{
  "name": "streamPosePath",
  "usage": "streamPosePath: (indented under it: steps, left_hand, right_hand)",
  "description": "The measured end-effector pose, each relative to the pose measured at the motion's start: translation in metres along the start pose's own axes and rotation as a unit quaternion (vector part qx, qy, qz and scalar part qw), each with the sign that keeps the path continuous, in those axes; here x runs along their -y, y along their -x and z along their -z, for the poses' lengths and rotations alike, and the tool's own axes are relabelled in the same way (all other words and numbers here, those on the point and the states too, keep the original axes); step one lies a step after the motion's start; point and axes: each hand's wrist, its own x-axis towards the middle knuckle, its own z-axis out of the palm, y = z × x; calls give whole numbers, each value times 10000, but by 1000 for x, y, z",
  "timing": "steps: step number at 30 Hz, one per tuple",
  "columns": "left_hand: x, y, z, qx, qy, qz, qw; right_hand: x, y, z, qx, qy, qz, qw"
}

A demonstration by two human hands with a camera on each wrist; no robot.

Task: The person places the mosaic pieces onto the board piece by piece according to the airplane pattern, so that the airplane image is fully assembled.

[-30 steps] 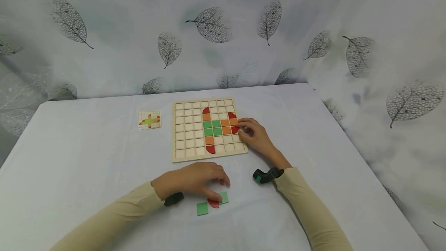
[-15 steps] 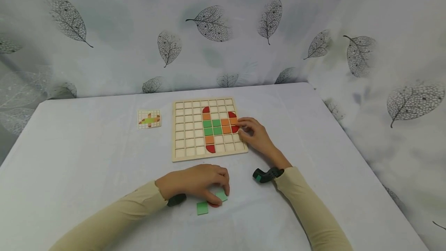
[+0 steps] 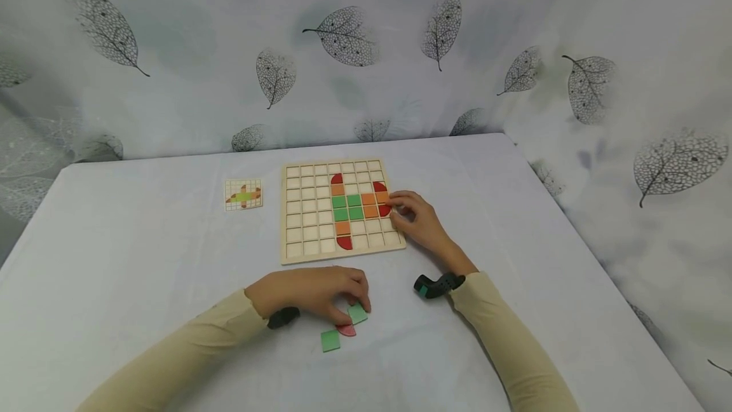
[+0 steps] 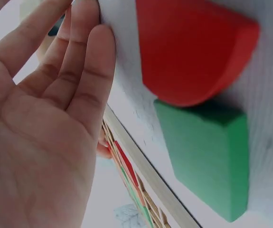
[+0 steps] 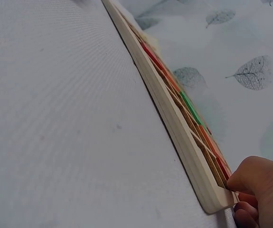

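My right hand [image 3: 422,221] grips the right edge of the wooden grid board [image 3: 311,248], with thumb and fingers at its rim. Green, orange and red pieces sit in the board's cells. Nearer to me, my left hand [image 3: 320,289] pinches a green square tile [image 3: 358,313] between thumb and fingertips, low over the tablecloth. A red quarter-round piece [image 3: 346,330] lies just under the thumb. To its left lies a second green square tile [image 3: 330,341]. In the left wrist view the red piece [image 4: 188,47] and that loose green tile [image 4: 207,156] show beside the palm; the pinched tile is hidden.
A small card [image 3: 243,195] with a coloured picture on a grid lies left of the board. White cloth [image 3: 143,240] covers the table. Behind it and to the right hangs a leaf-print curtain [image 3: 400,94].
My left hand has closed on the green tile and drawn it slightly left and away from me, turning it a little. The red piece shows more now. My right hand has stayed at the board.
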Motion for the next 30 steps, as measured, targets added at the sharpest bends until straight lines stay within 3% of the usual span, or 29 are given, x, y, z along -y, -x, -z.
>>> streamPosePath:
  steps: [9, 19, 30]
  left_hand:
    - [5, 1, 2, 5, -11, -213, 9998]
    - [-6, 1, 3, -328, -1265, -294, 9910]
    - [-2, 7, 3, -736, -1312, -225, 9884]
  right_hand:
    - [0, -1, 0, -23, -17, 5, 10000]
    - [-1, 0, 0, -53, 0, 48, 10000]
    - [-2, 1, -1, 15, 31, 101, 9999]
